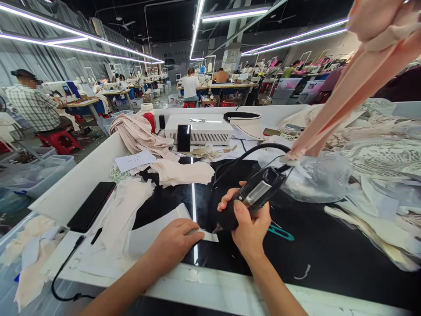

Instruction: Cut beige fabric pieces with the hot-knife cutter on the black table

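Our flat left hand (177,239) pressed a pale strip (209,237) running rightward toward the black tool (258,192) our right hand (250,226) clasped.

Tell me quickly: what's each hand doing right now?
Left hand: open, palm down on the white material.
Right hand: closed, holding the black handheld tool.

Left hand (177,239): covers part of the white piece (171,219) beneath. Right hand (248,226): hides part of the black handheld tool (263,188) and one end of the teal implement (283,233). Paper slip (135,160): print too small for me to read. Pink cloth (358,87), forearms (128,278): cut off at the view's edge.
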Demonstrator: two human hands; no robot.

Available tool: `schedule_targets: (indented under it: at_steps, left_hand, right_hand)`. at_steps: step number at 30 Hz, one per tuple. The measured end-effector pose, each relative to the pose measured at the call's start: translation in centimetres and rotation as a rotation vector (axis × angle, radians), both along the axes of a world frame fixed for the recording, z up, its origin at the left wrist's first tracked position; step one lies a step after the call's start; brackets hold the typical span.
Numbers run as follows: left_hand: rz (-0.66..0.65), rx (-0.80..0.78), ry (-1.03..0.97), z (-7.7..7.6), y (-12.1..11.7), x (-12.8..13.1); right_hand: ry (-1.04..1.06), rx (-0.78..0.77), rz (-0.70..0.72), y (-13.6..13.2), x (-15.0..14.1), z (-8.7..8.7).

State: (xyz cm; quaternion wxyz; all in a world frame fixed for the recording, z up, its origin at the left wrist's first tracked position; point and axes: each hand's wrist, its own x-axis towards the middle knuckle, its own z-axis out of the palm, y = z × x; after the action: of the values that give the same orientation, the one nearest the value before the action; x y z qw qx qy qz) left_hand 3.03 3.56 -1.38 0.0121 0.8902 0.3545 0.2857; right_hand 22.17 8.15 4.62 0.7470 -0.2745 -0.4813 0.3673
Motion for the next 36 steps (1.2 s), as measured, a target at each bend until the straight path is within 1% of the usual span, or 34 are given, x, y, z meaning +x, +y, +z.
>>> schedule_targets:
  at_steps: [3, 7, 16, 22, 28, 36]
  left_hand:
    - [-0.002, -0.012, 0.009, 0.0, 0.0, -0.1]
    - [-0.007, -0.005, -0.002, 0.0, 0.0, -0.2]
    - [-0.011, -0.020, 0.002, 0.0, 0.1, -0.1]
    - [-0.011, -0.040, 0.029, 0.1, 0.1, -0.2]
    - [-0.006, -0.024, 0.010, 0.0, 0.1, -0.1]
    - [-0.005, -0.035, 0.030, -0.1, 0.2, -0.2]
  right_hand:
    - [-0.002, -0.017, -0.001, -0.1, -0.1, 0.3]
    - [0.044, 0.006, 0.027, -0.7, -0.4, 0.5]
    - [0.029, 0.003, 0.065, -1.1, -1.2, -0.3]
    - [-0.023, -0.008, 0.044, -1.2, -1.1, -0.3]
    - [0.023, 0.016, -0.003, -1.4, -0.1, 0.2]
    - [-0.018, -0.003, -0.023, -1.5, 0.0, -0.2]
